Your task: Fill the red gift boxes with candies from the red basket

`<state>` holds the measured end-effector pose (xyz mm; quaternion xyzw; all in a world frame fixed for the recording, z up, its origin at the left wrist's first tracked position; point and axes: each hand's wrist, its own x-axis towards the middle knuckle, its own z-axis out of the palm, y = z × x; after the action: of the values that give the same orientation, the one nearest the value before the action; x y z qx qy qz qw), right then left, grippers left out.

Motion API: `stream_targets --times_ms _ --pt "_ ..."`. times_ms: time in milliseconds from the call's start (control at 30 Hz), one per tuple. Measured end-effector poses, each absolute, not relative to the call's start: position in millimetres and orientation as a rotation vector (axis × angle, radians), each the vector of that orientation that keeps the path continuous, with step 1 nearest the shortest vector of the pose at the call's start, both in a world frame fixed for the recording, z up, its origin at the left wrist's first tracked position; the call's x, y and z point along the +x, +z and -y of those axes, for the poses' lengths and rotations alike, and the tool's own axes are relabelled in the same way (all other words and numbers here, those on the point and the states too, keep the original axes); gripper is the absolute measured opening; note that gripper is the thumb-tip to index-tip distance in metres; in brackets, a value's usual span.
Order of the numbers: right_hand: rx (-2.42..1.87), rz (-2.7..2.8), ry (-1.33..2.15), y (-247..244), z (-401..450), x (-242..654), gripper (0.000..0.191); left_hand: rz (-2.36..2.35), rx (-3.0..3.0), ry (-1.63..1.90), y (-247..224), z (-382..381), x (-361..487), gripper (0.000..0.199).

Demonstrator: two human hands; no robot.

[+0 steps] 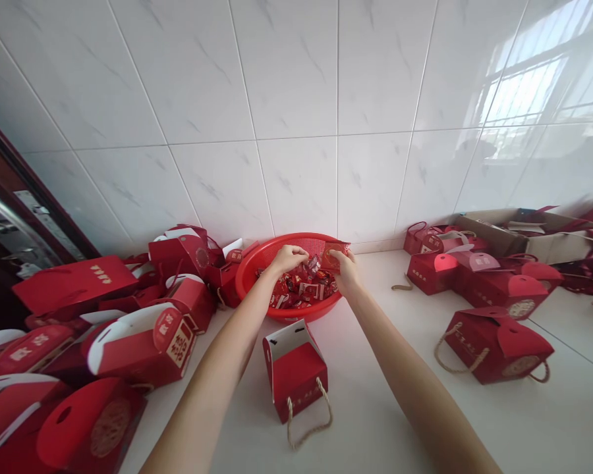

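A red plastic basket holds many small wrapped pieces, mostly red. Over its middle is my left hand, fingers pinched together beside a shiny wrapped piece; whether it grips that piece is too small to tell. My right hand, at the basket's right side, is closed on a flat red packet. In front of the basket, between my forearms, stands a red box with its top open and a rope handle hanging at the front.
Red gift boxes crowd the left side. More red boxes stand at the right, with one rope-handled box nearer me. Behind them is an open cardboard carton. A tiled wall rises behind the white surface.
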<state>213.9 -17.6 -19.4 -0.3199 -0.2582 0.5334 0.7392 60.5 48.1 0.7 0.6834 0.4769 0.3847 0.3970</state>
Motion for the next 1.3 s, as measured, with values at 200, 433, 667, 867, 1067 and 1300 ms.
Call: stream_targets --times_ms 200,433,667,867,1067,1300 --pt "-0.693 0.564 1.176 -18 18 213 0.015 -1.242 1.652 1.161 4 -49 61 0.014" --pt "-0.674 0.561 1.179 -16 20 212 0.014 -1.221 1.59 1.192 9 -43 62 0.019" --pt "-0.671 0.575 1.214 -15 21 214 0.013 -1.189 1.577 1.211 8 -45 63 0.015" --pt "-0.688 0.586 1.255 -14 21 215 0.008 -1.093 1.574 1.205 6 -49 63 0.025" --pt "-0.748 0.658 1.304 -11 26 215 0.014 -0.912 1.665 1.23 3 -43 73 0.041" --pt "-0.733 0.883 1.326 -10 34 217 0.033 -0.905 1.859 1.245 2 -38 85 0.044"
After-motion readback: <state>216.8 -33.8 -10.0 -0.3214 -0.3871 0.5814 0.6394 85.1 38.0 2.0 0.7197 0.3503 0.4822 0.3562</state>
